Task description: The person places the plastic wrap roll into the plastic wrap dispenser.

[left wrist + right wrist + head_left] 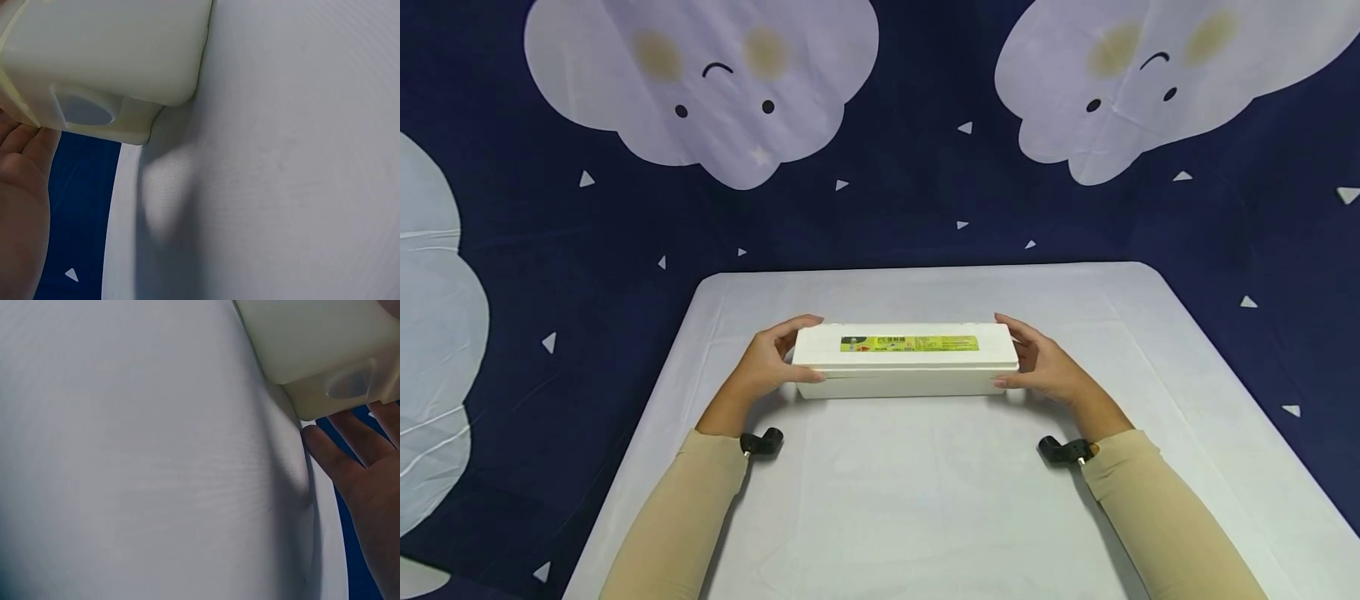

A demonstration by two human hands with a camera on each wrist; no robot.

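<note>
A long white box [910, 382], which looks like a cling film dispenser, lies crosswise between the two hands. A yellow-green label [909, 343] runs along its lid. My left hand [772, 360] grips the left end, thumb on the front face and fingers behind. At the opposite end my right hand [1043, 360] holds it the same way. In the left wrist view the box's end [106, 56] shows a rounded recess; a similar one is on the end [325, 394] in the right wrist view. Whether its underside touches the cloth cannot be told.
White cloth covers the table [917, 500], whose back corners are rounded. Dark blue fabric [895, 225] with clouds and small white triangles lies beyond the table's edges. Each wrist carries a small black camera, one on the left [763, 442] and one on the right [1063, 451].
</note>
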